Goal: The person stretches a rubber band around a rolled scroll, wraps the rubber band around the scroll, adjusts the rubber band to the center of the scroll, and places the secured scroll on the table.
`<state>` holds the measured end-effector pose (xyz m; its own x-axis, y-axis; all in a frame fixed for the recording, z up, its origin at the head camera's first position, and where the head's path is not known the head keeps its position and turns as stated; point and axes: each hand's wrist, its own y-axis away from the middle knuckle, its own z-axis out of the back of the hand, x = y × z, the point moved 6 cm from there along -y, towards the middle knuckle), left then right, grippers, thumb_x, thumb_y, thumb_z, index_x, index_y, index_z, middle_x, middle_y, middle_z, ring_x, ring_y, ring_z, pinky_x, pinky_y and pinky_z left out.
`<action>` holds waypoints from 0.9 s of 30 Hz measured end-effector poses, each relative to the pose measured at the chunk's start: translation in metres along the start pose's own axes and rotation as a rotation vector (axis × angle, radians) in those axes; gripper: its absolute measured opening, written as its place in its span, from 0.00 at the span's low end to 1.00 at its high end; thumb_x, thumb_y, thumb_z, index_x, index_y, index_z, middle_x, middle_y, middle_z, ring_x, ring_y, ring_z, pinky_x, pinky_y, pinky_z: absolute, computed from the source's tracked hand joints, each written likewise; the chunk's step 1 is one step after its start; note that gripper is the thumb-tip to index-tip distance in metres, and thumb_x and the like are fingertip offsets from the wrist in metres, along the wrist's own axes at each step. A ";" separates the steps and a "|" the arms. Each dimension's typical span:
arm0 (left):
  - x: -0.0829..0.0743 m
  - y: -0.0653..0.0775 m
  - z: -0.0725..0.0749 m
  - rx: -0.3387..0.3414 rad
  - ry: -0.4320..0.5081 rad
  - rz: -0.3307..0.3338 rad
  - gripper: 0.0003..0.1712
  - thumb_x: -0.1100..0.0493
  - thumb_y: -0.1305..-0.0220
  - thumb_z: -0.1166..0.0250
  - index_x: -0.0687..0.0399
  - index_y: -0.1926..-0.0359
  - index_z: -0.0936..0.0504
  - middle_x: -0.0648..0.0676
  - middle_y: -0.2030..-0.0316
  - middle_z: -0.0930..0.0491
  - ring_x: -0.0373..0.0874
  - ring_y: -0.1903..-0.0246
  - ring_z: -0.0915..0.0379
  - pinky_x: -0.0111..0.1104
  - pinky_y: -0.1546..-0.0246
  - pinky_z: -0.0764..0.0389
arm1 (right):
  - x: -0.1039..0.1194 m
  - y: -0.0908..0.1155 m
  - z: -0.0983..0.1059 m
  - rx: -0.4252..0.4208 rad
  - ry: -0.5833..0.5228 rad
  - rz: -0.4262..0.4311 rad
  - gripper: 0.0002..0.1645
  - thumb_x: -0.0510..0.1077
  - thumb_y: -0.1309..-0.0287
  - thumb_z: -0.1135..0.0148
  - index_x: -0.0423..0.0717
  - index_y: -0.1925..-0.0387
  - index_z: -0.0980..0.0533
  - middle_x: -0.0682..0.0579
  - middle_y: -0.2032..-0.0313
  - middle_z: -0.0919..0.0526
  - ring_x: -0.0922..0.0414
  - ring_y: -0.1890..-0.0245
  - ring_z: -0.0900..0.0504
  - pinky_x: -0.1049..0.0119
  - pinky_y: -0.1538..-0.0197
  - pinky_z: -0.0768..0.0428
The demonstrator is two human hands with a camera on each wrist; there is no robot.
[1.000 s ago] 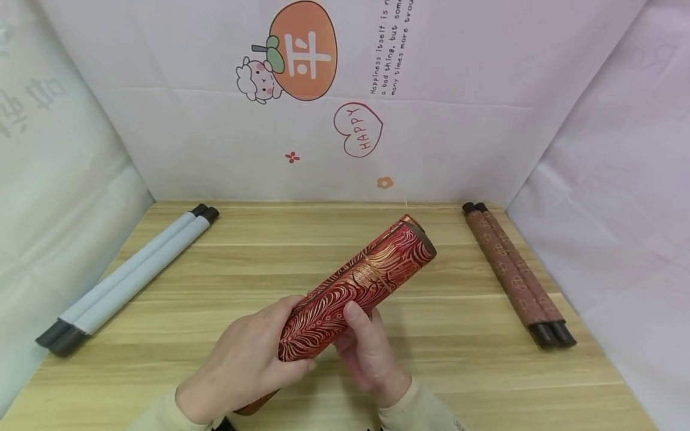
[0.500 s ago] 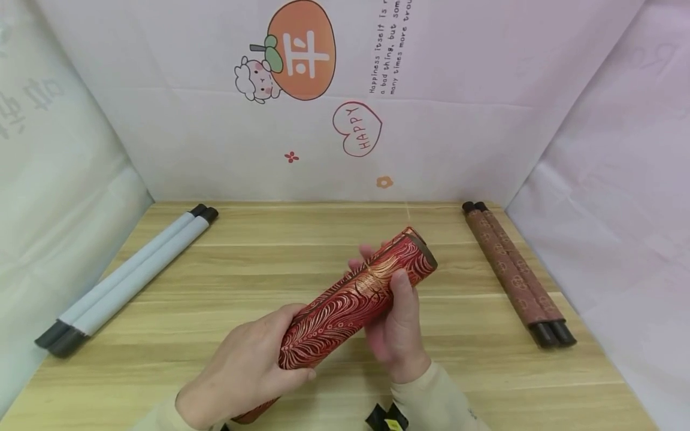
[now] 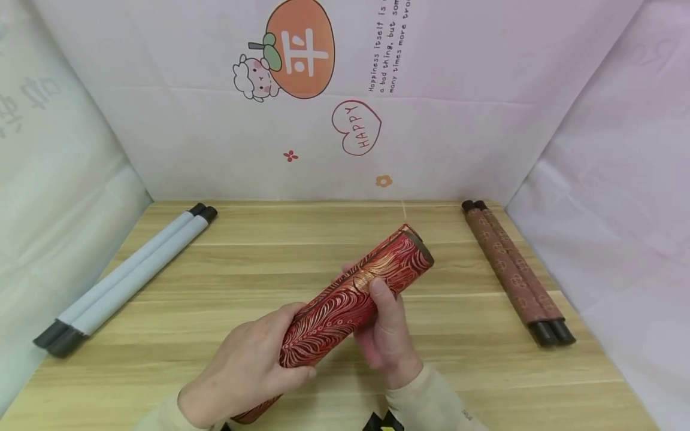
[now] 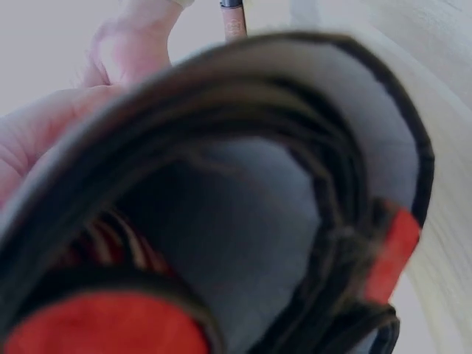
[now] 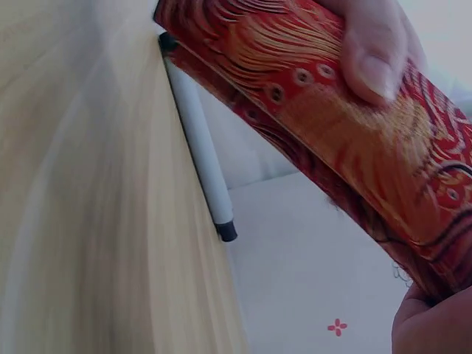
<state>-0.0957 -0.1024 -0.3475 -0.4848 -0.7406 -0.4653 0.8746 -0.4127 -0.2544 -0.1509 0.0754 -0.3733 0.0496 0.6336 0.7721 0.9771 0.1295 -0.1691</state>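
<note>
Brocade roll (image 3: 334, 320) slants at lower centre, gripped by left hand (image 3: 245, 365) and right hand (image 3: 389, 338). Steadying it seems the step; the next move likely calls for even pressure.

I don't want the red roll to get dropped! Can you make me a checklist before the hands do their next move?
1. Left hand has hold: ok. It grips the lower part of the red roll.
2. Right hand helps: ok. Its thumb lies on the patterned front, farther up.
3. Every left finger well placed: cannot tell. Some are hidden by the roll.
4. Wound tight: not ok. The left wrist view shows a wide hollow among loose layers at the end.
5. Pale rolls out of the way: ok. They lie at the table's left side.
6. Brown rolls out of the way: ok. They lie at the right side.
</note>
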 end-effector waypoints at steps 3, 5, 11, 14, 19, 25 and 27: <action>0.000 -0.001 -0.001 -0.006 -0.008 0.001 0.46 0.41 0.52 0.21 0.49 0.34 0.27 0.37 0.58 0.19 0.28 0.66 0.27 0.28 0.69 0.23 | -0.005 0.002 -0.001 0.018 0.004 -0.023 0.26 0.57 0.31 0.41 0.51 0.39 0.34 0.55 0.47 0.16 0.56 0.49 0.15 0.57 0.43 0.16; 0.000 -0.001 -0.001 -0.010 -0.013 -0.004 0.45 0.41 0.52 0.21 0.49 0.34 0.26 0.38 0.58 0.19 0.28 0.66 0.27 0.28 0.69 0.22 | -0.006 0.003 -0.002 0.019 -0.006 -0.029 0.26 0.57 0.31 0.41 0.51 0.39 0.34 0.54 0.48 0.16 0.55 0.48 0.15 0.56 0.42 0.16; -0.002 -0.001 0.000 -0.020 -0.026 -0.026 0.45 0.40 0.51 0.22 0.50 0.34 0.26 0.40 0.56 0.18 0.29 0.65 0.26 0.30 0.67 0.21 | -0.009 0.006 -0.004 0.037 -0.026 -0.054 0.20 0.54 0.29 0.43 0.53 0.41 0.33 0.55 0.49 0.14 0.57 0.50 0.14 0.59 0.45 0.16; -0.001 -0.001 0.000 -0.027 -0.035 -0.033 0.45 0.41 0.50 0.22 0.50 0.34 0.27 0.40 0.56 0.17 0.30 0.64 0.25 0.30 0.67 0.20 | -0.013 0.008 -0.005 0.053 -0.014 -0.080 0.21 0.54 0.29 0.45 0.53 0.41 0.34 0.55 0.48 0.14 0.58 0.51 0.15 0.61 0.46 0.15; -0.002 -0.002 0.000 -0.044 -0.054 -0.036 0.45 0.42 0.51 0.22 0.51 0.35 0.26 0.41 0.56 0.17 0.30 0.65 0.25 0.30 0.67 0.21 | -0.018 0.011 -0.007 0.051 0.013 -0.099 0.22 0.54 0.30 0.46 0.53 0.39 0.35 0.53 0.46 0.14 0.57 0.50 0.14 0.60 0.45 0.15; -0.003 -0.002 0.001 -0.079 -0.085 -0.036 0.44 0.43 0.52 0.21 0.51 0.35 0.26 0.41 0.56 0.18 0.30 0.65 0.25 0.30 0.68 0.21 | -0.018 0.012 -0.010 0.092 0.047 -0.106 0.22 0.53 0.29 0.52 0.51 0.39 0.34 0.52 0.44 0.14 0.59 0.50 0.13 0.63 0.45 0.15; -0.003 -0.002 0.001 -0.098 -0.098 -0.039 0.44 0.44 0.53 0.21 0.51 0.35 0.26 0.41 0.55 0.17 0.31 0.64 0.24 0.31 0.67 0.20 | -0.017 0.011 -0.011 0.110 0.050 -0.102 0.23 0.53 0.28 0.54 0.50 0.37 0.34 0.52 0.43 0.14 0.59 0.49 0.13 0.63 0.45 0.16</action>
<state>-0.0956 -0.0997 -0.3448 -0.5126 -0.7749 -0.3699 0.8487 -0.3921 -0.3549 -0.1385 0.0579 -0.3819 -0.0353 0.5744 0.8178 0.9491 0.2755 -0.1526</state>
